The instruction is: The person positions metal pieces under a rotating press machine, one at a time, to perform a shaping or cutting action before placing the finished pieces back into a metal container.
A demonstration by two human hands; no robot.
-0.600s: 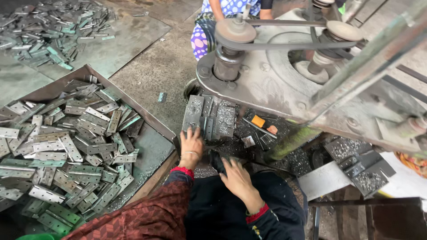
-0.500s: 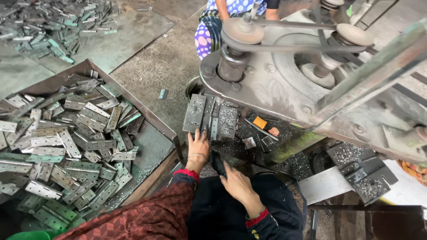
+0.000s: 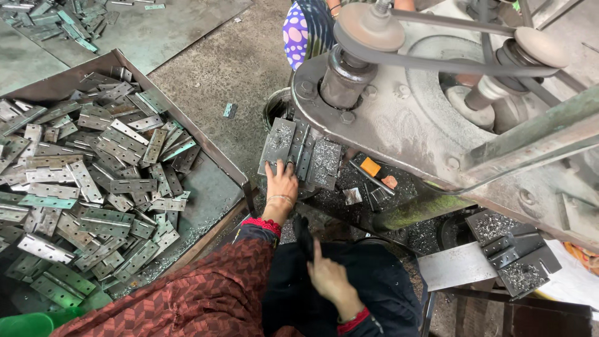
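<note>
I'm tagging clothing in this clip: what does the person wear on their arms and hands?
Both hands are bare, with no gloves. The left hand has a thin bangle at the wrist and a dark red patterned sleeve with a bright red cuff. The right hand shows a red cuff on a dark sleeve.

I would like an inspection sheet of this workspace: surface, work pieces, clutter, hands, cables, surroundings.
Surface: rough concrete floor with metal shavings under the machine.
Work pieces: open hinge on the machine bed, dusted with swarf.
Clutter: tray heaped with grey hinges; more hinges far left on the floor.
Hands: left hand rests on the hinge edge; right hand over the lap, holding a dark piece.
Cables: nothing seen; a drive belt runs between pulleys.
Surroundings: another person in spotted cloth behind the machine.
</note>
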